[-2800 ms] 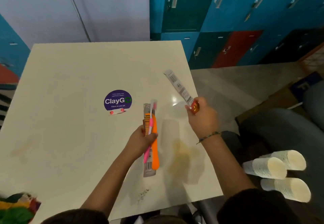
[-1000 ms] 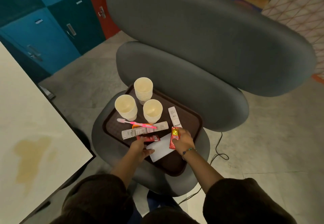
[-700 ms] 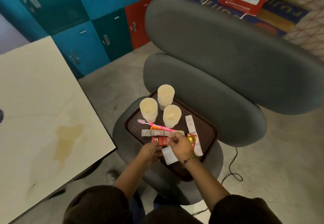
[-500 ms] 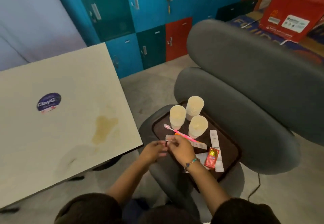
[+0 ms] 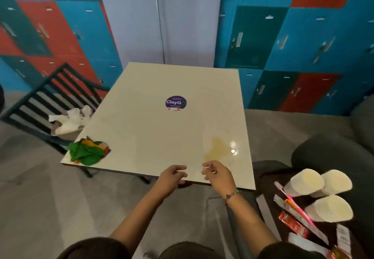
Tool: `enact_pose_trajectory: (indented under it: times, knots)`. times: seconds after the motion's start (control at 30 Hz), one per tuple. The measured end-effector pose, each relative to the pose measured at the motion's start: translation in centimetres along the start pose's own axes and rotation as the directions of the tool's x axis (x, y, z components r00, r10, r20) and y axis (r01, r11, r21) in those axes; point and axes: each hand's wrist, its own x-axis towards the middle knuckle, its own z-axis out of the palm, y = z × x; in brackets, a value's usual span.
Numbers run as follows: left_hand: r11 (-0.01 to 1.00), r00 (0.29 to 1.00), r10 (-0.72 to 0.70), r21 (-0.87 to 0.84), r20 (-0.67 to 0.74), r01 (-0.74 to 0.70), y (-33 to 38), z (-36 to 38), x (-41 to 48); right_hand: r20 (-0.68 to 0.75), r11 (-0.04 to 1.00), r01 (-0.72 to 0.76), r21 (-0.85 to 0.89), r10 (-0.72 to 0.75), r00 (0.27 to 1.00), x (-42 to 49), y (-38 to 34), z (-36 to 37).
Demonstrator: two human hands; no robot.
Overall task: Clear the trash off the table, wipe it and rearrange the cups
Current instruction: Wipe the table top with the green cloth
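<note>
The cream table has a yellowish stain near its front right and a round purple sticker in the middle. A green and orange cloth lies on its front left corner. My left hand and my right hand hover at the table's near edge, fingers loosely curled, holding nothing. At the lower right a dark tray carries three stacks of paper cups, a pink toothbrush, wrappers and a red sachet.
A black slatted chair stands left of the table with crumpled white paper on it. A grey padded chair holds the tray at right. Blue, teal and red lockers line the back wall.
The view has swung from the tray on the grey chair back to the table. Both hands have left the tray's wrappers and now hang empty over the table's near edge.
</note>
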Motion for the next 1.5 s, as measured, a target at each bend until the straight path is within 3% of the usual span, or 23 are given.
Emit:
enact_pose_trajectory:
  times: [0.33,0.6,0.87,1.0,1.1,1.17,1.37,1.43,1.5]
  knots:
    - [0.994,0.973,-0.013,-0.108,-0.232,-0.012,-6.2,-19.7,-0.9,0.126,0.992,0.099,-0.073,-0.09,0.988,1.0,-8.2,19.2]
    - [0.966,0.927,-0.108,-0.257,-0.358,0.013,-10.0,-27.5,0.2,0.3,0.915,0.306,-0.262,-0.224,0.927,3.3,-11.7,28.7]
    - [0.923,0.865,-0.252,-0.375,-0.435,0.081,-12.6,-35.0,5.1,0.512,0.729,0.543,-0.417,-0.305,0.803,11.2,-13.3,38.3]
    - [0.913,0.838,-0.294,-0.393,-0.459,0.105,-12.2,-38.6,8.0,0.639,0.548,0.654,-0.522,-0.257,0.725,15.4,-14.3,42.7]
    - [0.912,0.813,-0.309,-0.397,-0.493,0.106,-12.2,-40.6,9.9,0.755,0.368,0.768,-0.524,-0.216,0.619,17.5,-14.7,45.4]
    - [0.906,0.812,-0.324,-0.407,-0.486,0.118,-12.3,-41.3,10.8,0.794,0.309,0.809,-0.501,-0.208,0.571,18.6,-14.4,46.7]
    - [0.898,0.815,-0.364,-0.402,-0.451,0.179,-12.9,-43.4,14.4,0.792,0.355,0.858,-0.371,-0.362,0.492,21.1,-12.2,46.0]
    - [0.904,0.826,-0.368,-0.37,-0.426,0.212,-12.7,-44.2,15.7,0.76,0.382,0.84,-0.386,-0.384,0.524,21.5,-11.1,44.4]
    - [0.918,0.845,-0.348,-0.33,-0.407,0.22,-12.2,-45.0,17.1,0.656,0.436,0.777,-0.455,-0.425,0.623,22.3,-10.2,42.1]
